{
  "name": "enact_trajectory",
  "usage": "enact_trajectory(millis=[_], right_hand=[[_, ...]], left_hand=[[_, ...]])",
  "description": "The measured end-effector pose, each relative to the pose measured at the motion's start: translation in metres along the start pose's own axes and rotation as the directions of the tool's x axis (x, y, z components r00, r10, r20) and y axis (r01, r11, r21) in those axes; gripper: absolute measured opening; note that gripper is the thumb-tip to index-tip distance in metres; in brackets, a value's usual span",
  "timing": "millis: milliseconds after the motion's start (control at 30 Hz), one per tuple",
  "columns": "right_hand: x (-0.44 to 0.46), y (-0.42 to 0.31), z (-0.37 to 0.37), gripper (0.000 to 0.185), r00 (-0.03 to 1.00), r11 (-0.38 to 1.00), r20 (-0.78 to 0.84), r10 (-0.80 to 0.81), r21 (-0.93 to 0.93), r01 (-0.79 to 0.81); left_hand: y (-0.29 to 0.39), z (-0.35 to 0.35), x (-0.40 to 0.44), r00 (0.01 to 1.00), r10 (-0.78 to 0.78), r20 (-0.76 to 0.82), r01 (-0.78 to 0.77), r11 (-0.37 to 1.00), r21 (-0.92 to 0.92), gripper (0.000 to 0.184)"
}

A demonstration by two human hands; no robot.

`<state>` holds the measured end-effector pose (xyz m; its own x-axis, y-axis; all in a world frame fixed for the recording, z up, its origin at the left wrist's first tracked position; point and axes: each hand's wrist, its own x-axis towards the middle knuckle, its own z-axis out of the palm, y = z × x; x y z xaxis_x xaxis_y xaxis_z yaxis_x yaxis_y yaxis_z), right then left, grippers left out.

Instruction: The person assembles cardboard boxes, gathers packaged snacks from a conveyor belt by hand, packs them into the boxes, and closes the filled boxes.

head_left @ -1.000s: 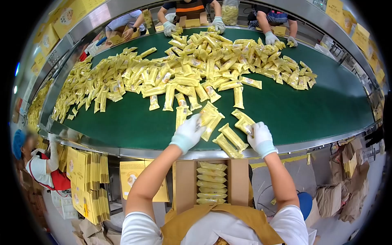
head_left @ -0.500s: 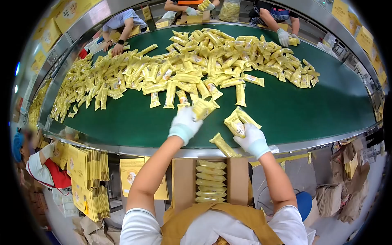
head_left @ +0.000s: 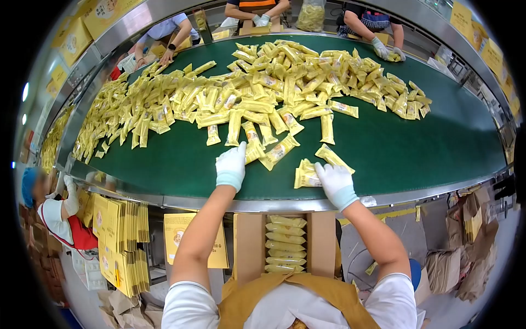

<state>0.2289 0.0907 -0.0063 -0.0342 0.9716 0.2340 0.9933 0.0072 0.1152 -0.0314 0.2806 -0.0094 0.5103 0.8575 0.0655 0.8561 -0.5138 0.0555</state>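
My left hand (head_left: 231, 166), in a white glove, is closed at the near edge of the pile, its fingers round a yellow packet (head_left: 253, 152). Right beside it another packet (head_left: 280, 152) lies slanted on the green belt (head_left: 383, 148). My right hand (head_left: 335, 181), also gloved, grips yellow packets (head_left: 307, 174) over the belt, and one more packet (head_left: 333, 158) lies just beyond its fingers. In front of my body, an open cardboard box (head_left: 249, 247) holds a column of several yellow packets (head_left: 285, 238).
A large heap of yellow packets (head_left: 285, 82) spreads across the belt. Across it, co-workers' gloved hands (head_left: 383, 49) and bare hands (head_left: 164, 55) are at its far edge. Flat yellow cartons (head_left: 118, 241) stand left, near a person in a red apron (head_left: 82, 233). Brown paper bags (head_left: 441, 268) lie right.
My left hand has moved left and let packets down on the belt. My right hand has drawn its packets together, slightly left and nearer. The loose packet near the belt edge is gone from there.
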Motion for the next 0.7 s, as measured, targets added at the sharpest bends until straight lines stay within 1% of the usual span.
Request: enact_trajectory(millis=[33,67,100,133,167,200,233,267,300,333,367,433,467,567,600,633,667,700], right_hand=[[-0.006,0.005,0.004,0.023,0.998,0.998,-0.068,-0.017,-0.062,0.013],[-0.016,0.008,0.014,0.039,0.998,0.993,0.041,-0.041,-0.107,0.045],[-0.021,0.004,0.01,0.048,0.999,0.998,0.023,-0.036,-0.052,0.037],[-0.025,-0.001,0.0,0.058,1.0,1.0,0.002,-0.028,0.0,0.028],[-0.031,-0.005,-0.004,0.068,1.0,0.998,-0.013,-0.018,0.052,0.019],[-0.039,-0.008,0.003,0.095,0.998,0.998,-0.056,-0.033,0.056,0.036],[-0.04,-0.007,0.005,0.097,0.999,0.998,-0.045,-0.028,0.056,0.03],[-0.04,-0.006,0.006,0.098,0.999,0.998,-0.034,-0.024,0.055,0.025],[-0.04,-0.005,0.006,0.099,0.999,0.998,-0.024,-0.02,0.055,0.022],[-0.03,-0.005,-0.001,0.105,0.976,0.99,0.204,0.073,0.102,-0.095],[-0.018,-0.003,-0.012,0.105,0.943,0.987,0.319,0.09,0.096,-0.127],[0.002,0.001,-0.033,0.104,0.839,0.979,0.531,0.12,0.075,-0.188],[0.005,0.005,-0.03,0.097,0.865,0.986,0.493,0.092,0.075,-0.147],[0.029,0.024,-0.055,0.092,0.839,0.925,0.49,0.235,0.152,-0.348],[0.033,0.034,-0.055,0.088,0.861,0.881,0.413,0.297,0.23,-0.414],[0.035,0.048,-0.051,0.086,0.87,0.838,0.365,0.331,0.309,-0.449],[0.036,0.06,-0.041,0.086,0.872,0.807,0.347,0.346,0.364,-0.465],[0.037,0.07,-0.027,0.085,0.872,0.773,0.329,0.362,0.417,-0.478]], left_hand=[[-0.012,0.014,-0.006,0.993,0.098,-0.061,-0.094,0.993,0.066,0.047],[-0.026,0.038,-0.009,0.973,0.198,-0.116,-0.181,0.974,0.136,0.05],[-0.033,0.052,-0.013,0.939,0.299,-0.169,-0.261,0.942,0.212,0.054],[-0.026,0.031,-0.025,0.934,0.339,-0.115,-0.308,0.925,0.223,0.076],[-0.023,0.026,-0.029,0.941,0.32,-0.111,-0.294,0.934,0.203,0.083],[-0.02,0.026,-0.034,0.948,0.302,-0.102,-0.281,0.943,0.178,0.09],[-0.017,0.022,-0.036,0.954,0.283,-0.095,-0.267,0.952,0.152,0.097],[-0.013,0.006,-0.03,0.979,0.202,0.021,-0.202,0.979,0.039,0.105],[-0.008,-0.013,-0.021,0.974,0.092,0.206,-0.082,0.995,-0.055,0.111],[-0.011,-0.009,-0.018,0.98,0.101,0.169,-0.101,0.995,-0.013,0.113],[-0.014,-0.006,-0.016,0.985,0.112,0.13,-0.117,0.993,0.031,0.115],[-0.013,-0.002,-0.017,0.977,0.117,0.179,-0.128,0.99,0.053,0.116],[-0.013,-0.002,-0.018,0.972,0.118,0.202,-0.134,0.989,0.067,0.116],[-0.016,-0.01,-0.028,0.951,0.165,0.263,-0.183,0.982,0.048,0.116],[-0.013,-0.015,-0.03,0.94,0.139,0.313,-0.16,0.986,0.045,0.114],[-0.015,-0.014,-0.03,0.945,0.152,0.288,-0.119,0.985,-0.127,0.111],[-0.017,-0.011,-0.029,0.951,0.162,0.263,-0.08,0.952,-0.296,0.108],[-0.017,-0.009,-0.028,0.957,0.168,0.236,-0.043,0.887,-0.459,0.105]])
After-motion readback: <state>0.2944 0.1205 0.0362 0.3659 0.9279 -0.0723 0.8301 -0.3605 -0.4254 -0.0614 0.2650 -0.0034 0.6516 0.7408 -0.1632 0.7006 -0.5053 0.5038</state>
